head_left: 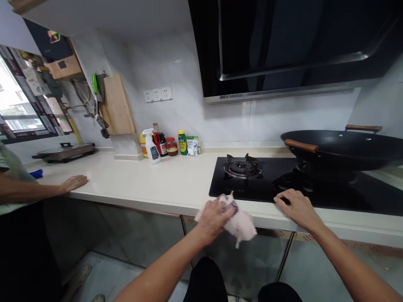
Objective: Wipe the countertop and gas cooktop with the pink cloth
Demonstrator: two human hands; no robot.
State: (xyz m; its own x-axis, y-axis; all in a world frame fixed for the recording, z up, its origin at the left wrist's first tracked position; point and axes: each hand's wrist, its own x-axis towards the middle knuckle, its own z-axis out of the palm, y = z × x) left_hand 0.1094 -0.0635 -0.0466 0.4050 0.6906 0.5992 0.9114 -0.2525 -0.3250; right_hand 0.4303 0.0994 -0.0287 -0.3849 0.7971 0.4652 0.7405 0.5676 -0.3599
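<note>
My left hand is closed on a pale pink cloth with a purple patch. The cloth lies over the front edge of the white countertop, and part of it hangs down in front of the cabinets. My right hand rests at the front edge of the black gas hob, its fingers loosely bent, the thumb apart, and nothing in it. Behind the left hand stands a burner with a pan support. A large black wok with wooden handles sits over the right side of the hob.
A white spray bottle, sauce bottles, a red-lidded jar and packets stand along the wall. At the left, another person's hand leans on the counter near an electric pan. The dark range hood overhangs the hob.
</note>
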